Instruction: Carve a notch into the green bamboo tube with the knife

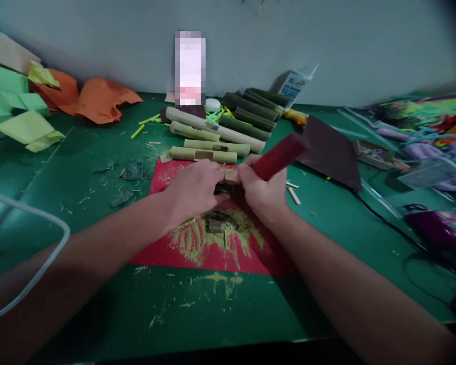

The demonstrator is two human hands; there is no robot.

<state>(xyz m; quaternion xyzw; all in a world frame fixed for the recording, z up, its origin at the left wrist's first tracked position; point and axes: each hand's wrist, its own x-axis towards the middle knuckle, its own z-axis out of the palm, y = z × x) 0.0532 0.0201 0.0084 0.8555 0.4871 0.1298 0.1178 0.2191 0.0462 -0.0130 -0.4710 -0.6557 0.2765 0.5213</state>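
Note:
My left hand (197, 185) is closed on a dark piece of bamboo (223, 188), mostly hidden by the fingers, above a red sheet (159, 256). Wrapped round the thick red handle of a tool (283, 156) is my right hand (266, 190); the handle slants up to the right. Its working end, near the bamboo, is hidden, so I cannot tell its kind. Below the hands, a dark curved bamboo offcut (220, 224) lies among pale sawdust and splinters (192, 243) on the sheet.
Several bamboo tubes (216, 147), some with cut notches, lie just beyond the hands. Behind them a phone (190, 68) leans upright at the wall. A dark brown board (330, 152) is at right, near a purple device (439, 230). A white cable (66, 230) loops over my left forearm.

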